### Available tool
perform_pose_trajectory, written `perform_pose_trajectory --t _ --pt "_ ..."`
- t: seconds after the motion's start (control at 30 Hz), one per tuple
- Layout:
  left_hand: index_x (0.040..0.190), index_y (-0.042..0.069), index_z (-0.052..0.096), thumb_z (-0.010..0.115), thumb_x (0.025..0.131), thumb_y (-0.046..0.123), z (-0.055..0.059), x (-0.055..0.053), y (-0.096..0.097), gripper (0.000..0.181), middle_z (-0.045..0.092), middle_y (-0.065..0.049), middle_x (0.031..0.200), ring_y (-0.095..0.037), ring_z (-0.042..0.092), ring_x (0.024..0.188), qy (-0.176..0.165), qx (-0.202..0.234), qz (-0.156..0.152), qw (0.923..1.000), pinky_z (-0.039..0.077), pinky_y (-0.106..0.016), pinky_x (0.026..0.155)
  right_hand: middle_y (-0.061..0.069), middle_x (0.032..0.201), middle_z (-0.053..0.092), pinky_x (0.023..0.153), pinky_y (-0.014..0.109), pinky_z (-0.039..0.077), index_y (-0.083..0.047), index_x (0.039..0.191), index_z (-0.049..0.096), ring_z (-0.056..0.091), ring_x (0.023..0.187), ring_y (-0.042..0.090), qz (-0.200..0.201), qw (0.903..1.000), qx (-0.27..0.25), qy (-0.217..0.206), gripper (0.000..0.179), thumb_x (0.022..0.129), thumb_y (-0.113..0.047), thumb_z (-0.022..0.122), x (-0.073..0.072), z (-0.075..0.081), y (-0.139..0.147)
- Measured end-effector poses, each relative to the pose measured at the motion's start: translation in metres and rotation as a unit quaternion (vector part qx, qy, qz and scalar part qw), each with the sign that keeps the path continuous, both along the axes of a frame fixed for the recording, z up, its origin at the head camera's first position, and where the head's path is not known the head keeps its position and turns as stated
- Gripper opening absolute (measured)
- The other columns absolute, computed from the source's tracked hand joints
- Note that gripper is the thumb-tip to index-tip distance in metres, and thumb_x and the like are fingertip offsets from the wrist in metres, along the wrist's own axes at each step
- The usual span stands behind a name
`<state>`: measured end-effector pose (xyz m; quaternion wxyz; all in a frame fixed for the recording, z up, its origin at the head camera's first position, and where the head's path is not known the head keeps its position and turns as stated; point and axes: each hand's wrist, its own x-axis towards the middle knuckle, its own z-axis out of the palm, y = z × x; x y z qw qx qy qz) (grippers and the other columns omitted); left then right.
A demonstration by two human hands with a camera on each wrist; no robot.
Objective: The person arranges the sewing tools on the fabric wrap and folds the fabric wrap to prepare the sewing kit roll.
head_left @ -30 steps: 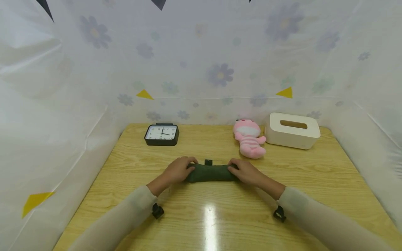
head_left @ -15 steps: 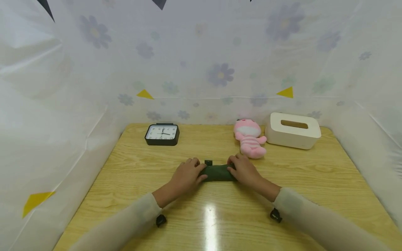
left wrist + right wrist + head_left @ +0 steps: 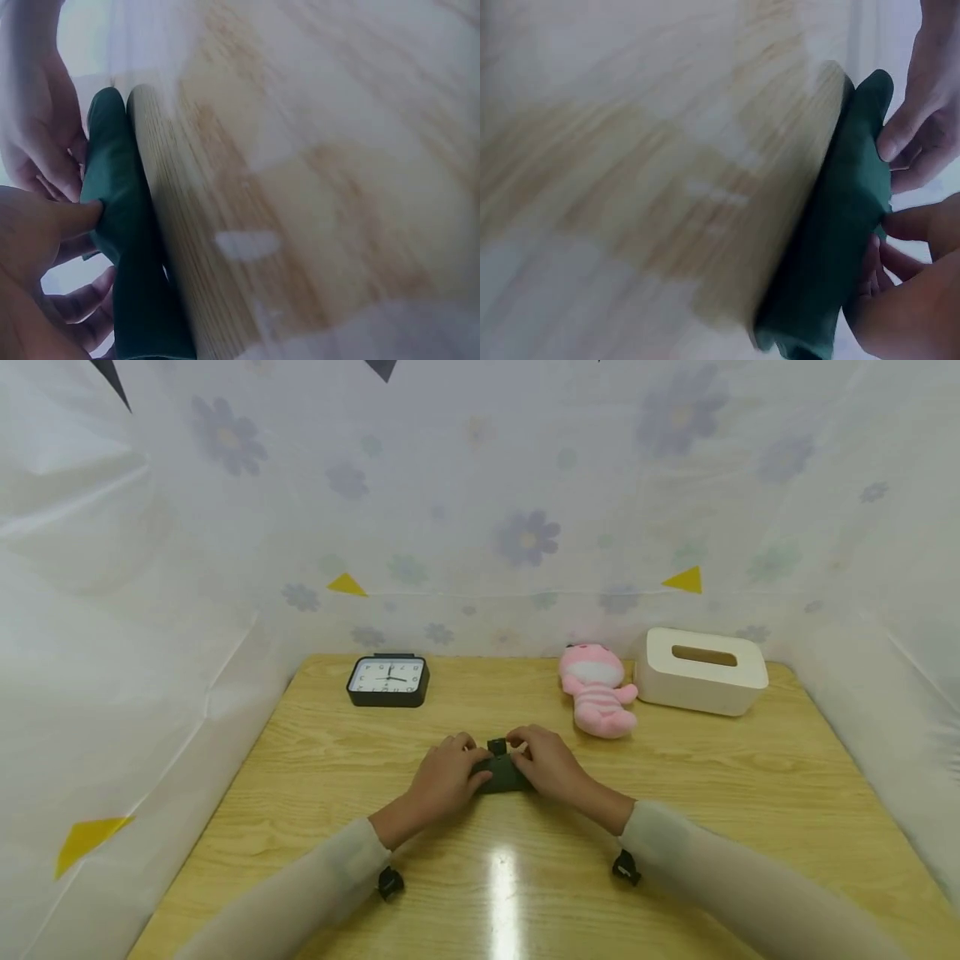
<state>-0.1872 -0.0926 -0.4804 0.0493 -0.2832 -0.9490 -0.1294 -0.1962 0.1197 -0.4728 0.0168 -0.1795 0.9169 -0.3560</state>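
Note:
A dark green soft roll [image 3: 501, 778] lies on the table in front of me, with a small dark tab [image 3: 497, 746] sticking out at its far side. My left hand [image 3: 444, 779] holds it from the left, thumb on the near face and fingers behind, as the left wrist view shows on the green roll [image 3: 124, 180]. From the other side my right hand [image 3: 551, 768] grips it too. In the right wrist view the right thumb lies against the roll [image 3: 840, 217]. Both hands hide parts of the roll in the head view.
A black-framed clock [image 3: 387, 680] lies at the back left of the wooden table [image 3: 300, 760]. At the back right are a pink plush toy [image 3: 597, 692] and a cream tissue box [image 3: 700, 672]. White flowered sheeting [image 3: 450, 527] encloses the table.
First my left hand moved inward along the roll, then my right hand came left toward it. The hands are closer together, and less of the roll shows between them.

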Motion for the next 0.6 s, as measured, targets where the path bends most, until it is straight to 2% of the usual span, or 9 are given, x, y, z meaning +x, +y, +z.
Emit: perform_pose_trajectory --t 0.13,0.23,0.37,0.6 --pt "0.123 0.018 0.076 0.070 0.100 0.036 -0.0010 -0.0030 -0.0007 0.030 0.064 -0.005 0.112 -0.023 0.061 0.095 -0.014 0.024 -0.003 0.9996 0.052 -0.040 0.075 0.010 0.120 0.072 0.080 0.038 0.057 -0.005 0.130 0.068 0.069 0.092 0.020 -0.020 0.9987 -0.033 -0.033 0.030 0.101 -0.011 0.067 -0.0051 -0.0014 -0.0066" --pt "0.122 0.016 0.077 0.069 0.100 0.035 -0.0020 -0.0044 -0.0012 0.030 0.065 -0.005 0.110 -0.023 0.061 0.096 -0.033 0.049 0.000 0.9983 0.052 -0.039 0.078 0.006 0.117 0.075 0.082 0.039 0.057 -0.009 0.123 0.074 0.070 0.095 0.019 -0.011 0.9983 -0.042 -0.040 0.023 0.101 -0.012 0.068 -0.0077 -0.0019 -0.0083" --pt "0.118 0.014 0.077 0.071 0.099 0.034 -0.0031 -0.0060 -0.0017 0.028 0.066 -0.004 0.108 -0.021 0.063 0.097 -0.054 0.079 0.011 0.9954 0.054 -0.039 0.083 0.002 0.111 0.076 0.082 0.039 0.057 -0.013 0.111 0.079 0.070 0.095 0.018 -0.002 0.9986 -0.044 -0.030 0.015 0.099 -0.012 0.070 -0.0080 -0.0019 -0.0079" --pt "0.111 0.014 0.076 0.074 0.097 0.035 -0.0038 -0.0080 -0.0006 0.025 0.068 -0.002 0.106 -0.019 0.064 0.096 -0.076 0.108 0.041 0.9904 0.053 -0.037 0.082 0.000 0.104 0.076 0.084 0.041 0.056 -0.014 0.104 0.078 0.070 0.096 0.018 -0.007 0.9981 -0.061 -0.009 0.010 0.098 -0.011 0.070 -0.0054 -0.0056 -0.0064"
